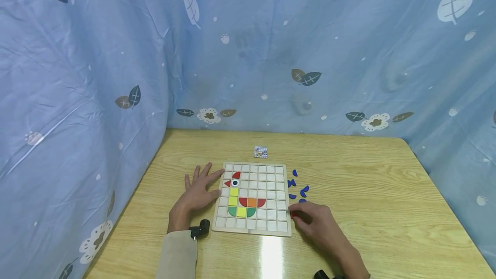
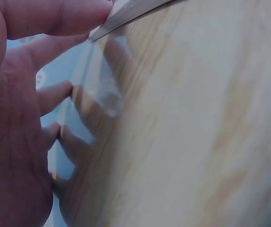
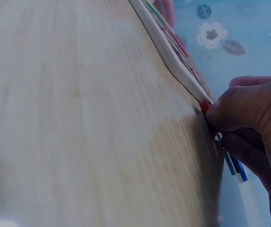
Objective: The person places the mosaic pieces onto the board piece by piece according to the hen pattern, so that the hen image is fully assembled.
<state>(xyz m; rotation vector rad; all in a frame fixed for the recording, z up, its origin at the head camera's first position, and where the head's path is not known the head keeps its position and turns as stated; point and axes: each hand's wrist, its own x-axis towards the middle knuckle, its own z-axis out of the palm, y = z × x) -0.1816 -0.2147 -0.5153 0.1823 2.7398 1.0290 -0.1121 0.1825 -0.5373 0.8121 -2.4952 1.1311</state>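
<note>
Gridded board [image 1: 271, 194], pale wood, lower centre of the head view, bearing red, yellow, orange and green tiles [image 1: 232, 200], left hand [image 1: 198, 193] splayed at its left edge, right hand [image 1: 318, 222] pinching a red piece [image 1: 292, 215] by its right edge.

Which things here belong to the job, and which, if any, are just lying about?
Apparently in the job:
grid board
coloured pieces on it
red piece in the right grip
loose blue pieces
small card, probably

Just surroundings:
wooden table
patterned curtain
</note>
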